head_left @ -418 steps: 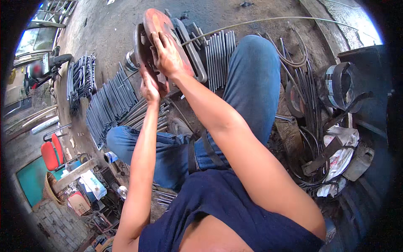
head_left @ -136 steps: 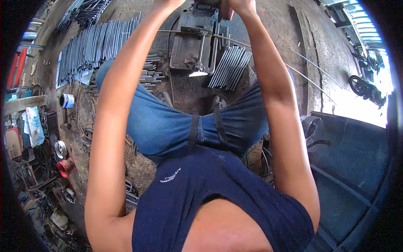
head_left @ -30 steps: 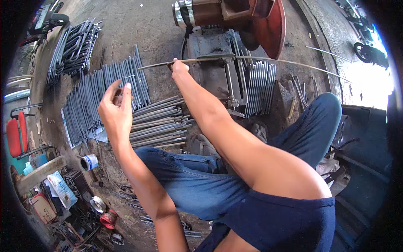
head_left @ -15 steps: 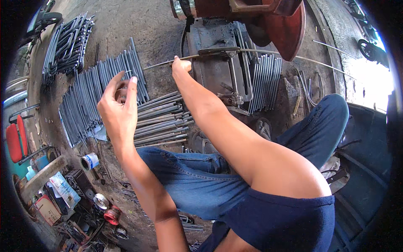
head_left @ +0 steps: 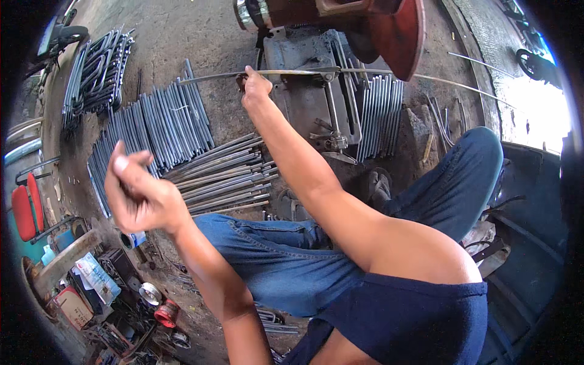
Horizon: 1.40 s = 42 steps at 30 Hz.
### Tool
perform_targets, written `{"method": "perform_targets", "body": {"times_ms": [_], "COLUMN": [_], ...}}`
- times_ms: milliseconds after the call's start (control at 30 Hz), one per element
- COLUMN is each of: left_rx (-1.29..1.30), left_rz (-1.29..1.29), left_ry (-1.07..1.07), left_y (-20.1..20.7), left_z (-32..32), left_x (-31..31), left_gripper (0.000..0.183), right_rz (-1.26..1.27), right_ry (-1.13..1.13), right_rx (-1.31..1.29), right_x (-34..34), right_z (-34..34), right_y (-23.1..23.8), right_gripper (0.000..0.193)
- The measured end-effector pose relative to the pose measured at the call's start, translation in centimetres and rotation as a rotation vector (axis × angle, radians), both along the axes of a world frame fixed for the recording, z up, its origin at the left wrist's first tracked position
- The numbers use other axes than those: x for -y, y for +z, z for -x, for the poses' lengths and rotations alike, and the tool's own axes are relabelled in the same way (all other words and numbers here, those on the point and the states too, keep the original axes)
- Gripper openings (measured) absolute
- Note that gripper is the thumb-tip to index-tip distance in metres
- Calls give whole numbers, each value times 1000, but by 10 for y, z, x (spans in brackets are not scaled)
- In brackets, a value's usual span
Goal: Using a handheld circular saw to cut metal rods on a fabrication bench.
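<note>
My right hand (head_left: 256, 87) is closed round a long thin metal rod (head_left: 292, 72), just left of the machine's metal bed (head_left: 298, 106). From the fist the rod's left end reaches over the stacked rods, while its other side passes through a small clamp (head_left: 329, 74) on the bed and runs far to the right. Raised in the air on the left, my left hand (head_left: 143, 194) holds nothing that I can see, its fingers loosely bent and apart. Beneath and beyond it lies a wide row of dark cut rods (head_left: 152, 125).
A red machine head (head_left: 389, 39) overhangs the bed. Loose rods (head_left: 225, 173) lie by my knee, shiny rods (head_left: 381, 115) right of the bed. Bent rod frames (head_left: 100, 70) are piled far left. Tools, a red reel (head_left: 166, 313) and a white can (head_left: 132, 238) stand lower left.
The rod's left end now reaches further left, and my right hand has shifted slightly left and away from me. My left hand has swung left and lower, its fingers more bent.
</note>
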<state>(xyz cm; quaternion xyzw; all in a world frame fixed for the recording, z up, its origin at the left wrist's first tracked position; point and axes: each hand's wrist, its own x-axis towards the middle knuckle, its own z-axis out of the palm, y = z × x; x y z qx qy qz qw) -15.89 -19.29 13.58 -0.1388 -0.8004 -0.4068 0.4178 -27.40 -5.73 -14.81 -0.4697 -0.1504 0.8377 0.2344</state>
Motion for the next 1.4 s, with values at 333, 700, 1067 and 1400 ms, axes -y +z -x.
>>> {"method": "perform_targets", "body": {"times_ms": [333, 700, 1067, 1400], "left_rx": [44, 157, 274, 449], "left_rz": [23, 67, 84, 278], "left_ry": [73, -151, -86, -424], "left_y": [15, 2, 7, -24], "left_z": [-22, -3, -4, 7], "left_x": [10, -4, -3, -30], "left_gripper": [27, 22, 29, 19], "right_rz": [136, 1, -172, -470], "right_ry": [159, 185, 253, 626], "right_rx": [191, 530, 759, 517], "right_x": [-4, -17, -17, 20], "right_z": [8, -12, -16, -53], "right_y": [-55, -99, -43, -56], "right_gripper": [10, 29, 21, 25]}}
